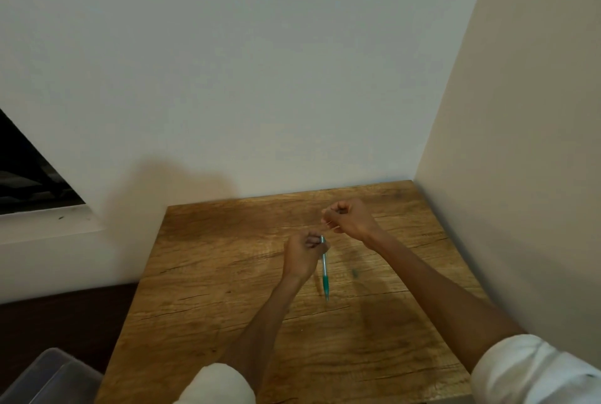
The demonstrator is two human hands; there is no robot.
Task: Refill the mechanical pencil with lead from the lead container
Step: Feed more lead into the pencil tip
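A person works over a wooden counter [227, 290] that fills the lower middle of the frame and is pushed into a corner where two pale walls meet. The left hand [304, 255], just right of centre, is curled closed around the upper end of a teal mechanical pencil [324, 268], which hangs from the fist with its tip pointing down toward the lower edge of the frame, above the wood. The right hand [349, 216], slightly higher and to the right, is also closed, its fingertips pinching thin pale slivers [330, 225] that may be lead; they are too fine to tell for certain. The two hands sit near each other without touching. White rolled sleeves [533, 371] show at the bottom. A clear plastic bin [48, 377] occupies the lower left corner.
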